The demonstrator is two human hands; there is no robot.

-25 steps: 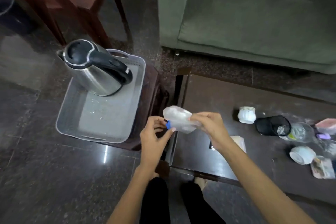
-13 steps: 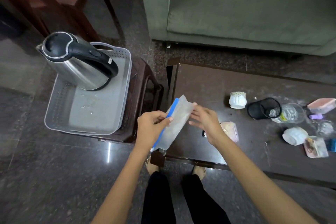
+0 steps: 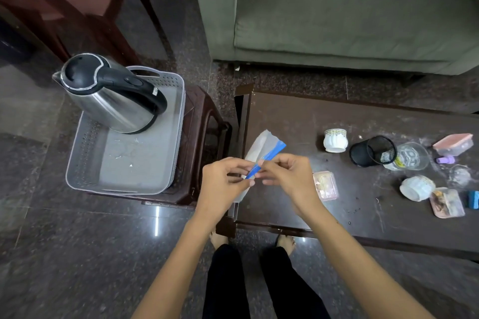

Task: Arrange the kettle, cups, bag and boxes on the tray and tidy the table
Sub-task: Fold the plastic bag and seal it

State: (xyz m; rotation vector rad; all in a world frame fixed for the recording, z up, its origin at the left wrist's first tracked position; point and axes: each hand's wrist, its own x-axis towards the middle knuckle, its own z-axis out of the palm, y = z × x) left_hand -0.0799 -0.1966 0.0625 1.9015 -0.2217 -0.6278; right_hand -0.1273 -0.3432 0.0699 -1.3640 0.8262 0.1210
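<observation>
Both hands, left hand and right hand, pinch the bag by its blue strip above the bench corner; the kettle stands in the tray. No writing is readable.

Both hands, left hand and right hand, pinching a clear bag (blue seal strip), kettle in grey tray at ten o'clock, cups on desk at three o'clock.

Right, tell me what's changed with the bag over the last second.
The bag went from crumpled to flattened out. Both hands shifted onto its blue zip strip: left hand and right hand now pinch it together. Kettle unchanged in the tray.
</observation>
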